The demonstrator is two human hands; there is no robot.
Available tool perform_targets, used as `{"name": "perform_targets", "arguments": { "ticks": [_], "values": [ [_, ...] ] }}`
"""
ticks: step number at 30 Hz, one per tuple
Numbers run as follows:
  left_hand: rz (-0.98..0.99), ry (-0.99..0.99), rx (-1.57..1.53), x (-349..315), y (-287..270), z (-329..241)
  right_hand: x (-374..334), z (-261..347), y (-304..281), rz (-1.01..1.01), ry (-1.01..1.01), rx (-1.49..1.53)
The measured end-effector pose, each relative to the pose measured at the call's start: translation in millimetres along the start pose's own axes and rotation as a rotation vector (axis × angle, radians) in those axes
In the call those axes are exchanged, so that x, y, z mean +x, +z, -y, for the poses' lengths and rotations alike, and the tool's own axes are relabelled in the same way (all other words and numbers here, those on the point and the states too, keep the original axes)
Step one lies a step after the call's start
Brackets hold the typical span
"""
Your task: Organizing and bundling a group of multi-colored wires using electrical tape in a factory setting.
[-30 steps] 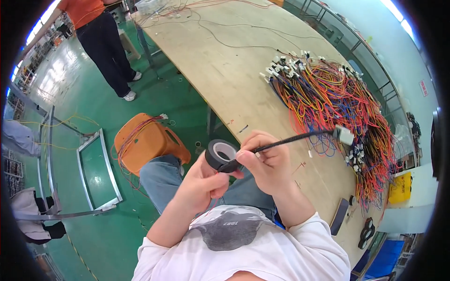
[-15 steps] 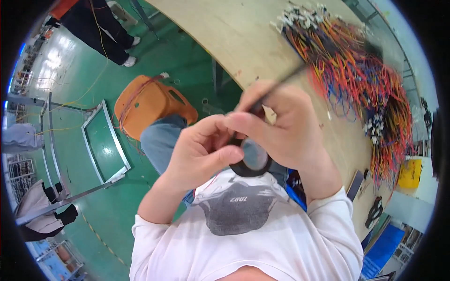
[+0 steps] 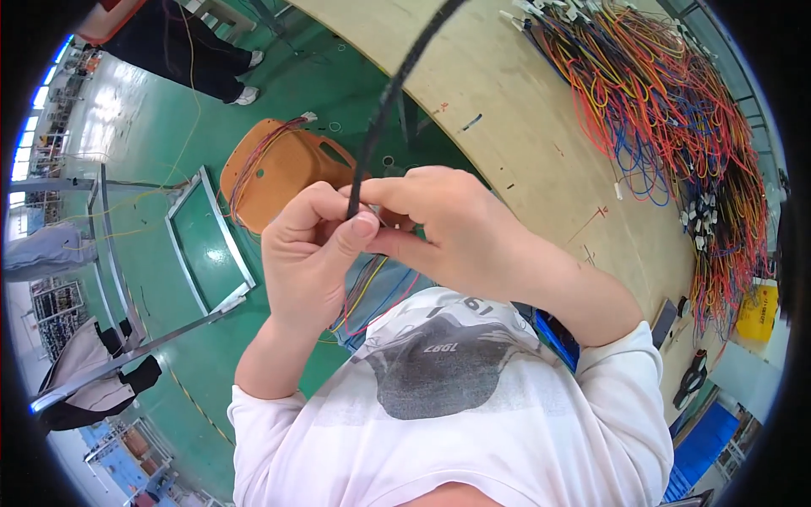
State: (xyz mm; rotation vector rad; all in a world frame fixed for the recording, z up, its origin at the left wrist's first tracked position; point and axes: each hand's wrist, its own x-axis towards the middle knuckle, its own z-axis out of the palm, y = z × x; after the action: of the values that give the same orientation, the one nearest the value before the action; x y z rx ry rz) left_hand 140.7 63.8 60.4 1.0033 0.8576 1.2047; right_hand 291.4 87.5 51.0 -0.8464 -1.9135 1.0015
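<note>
Both my hands meet in front of my chest. A long black fuzzy-looking cable (image 3: 387,106) rises from between them and leaves the picture at the top. My left hand (image 3: 306,245) is closed, its thumb and index finger pinching the cable's lower end. Fingers of my right hand (image 3: 452,221) are bent in against the same spot, with the index fingertip beside the cable; whatever sits between its thumb and fingers is mostly hidden. Below my hands, thin coloured wires (image 3: 365,291) hang over my lap.
A wooden table (image 3: 524,144) curves along the right, bearing a big heap of coloured wires (image 3: 650,110). An orange stool (image 3: 274,182) with wires on it stands ahead left. Metal frames (image 3: 207,241) are at left. Another person's legs (image 3: 182,51) show at far left.
The cable has swung from slanting up to the right to nearly upright. My hands have moved slightly left, and the black tape roll seen under them is now out of sight.
</note>
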Motion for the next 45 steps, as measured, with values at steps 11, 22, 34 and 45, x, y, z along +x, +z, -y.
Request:
{"name": "perform_targets", "arguments": {
  "ticks": [11, 22, 34, 45],
  "values": [
    [0.211, -0.106, 0.578, -11, -10, 1, 2, -3, -25, 0.601, 0.61, 0.344],
    [-0.241, -0.367, 0.16, -24, -86, -24, -51, -14, -125, 0.28, 1.074, -0.294],
    [0.298, -0.802, 1.323, 1, -85, 203, -81, -92, -130, 0.029, 0.421, -1.143],
    [-0.264, -0.911, -0.497, 10, -105, 123, -101, -12, -46, 0.001, 0.66, -0.168]
  ]
}}
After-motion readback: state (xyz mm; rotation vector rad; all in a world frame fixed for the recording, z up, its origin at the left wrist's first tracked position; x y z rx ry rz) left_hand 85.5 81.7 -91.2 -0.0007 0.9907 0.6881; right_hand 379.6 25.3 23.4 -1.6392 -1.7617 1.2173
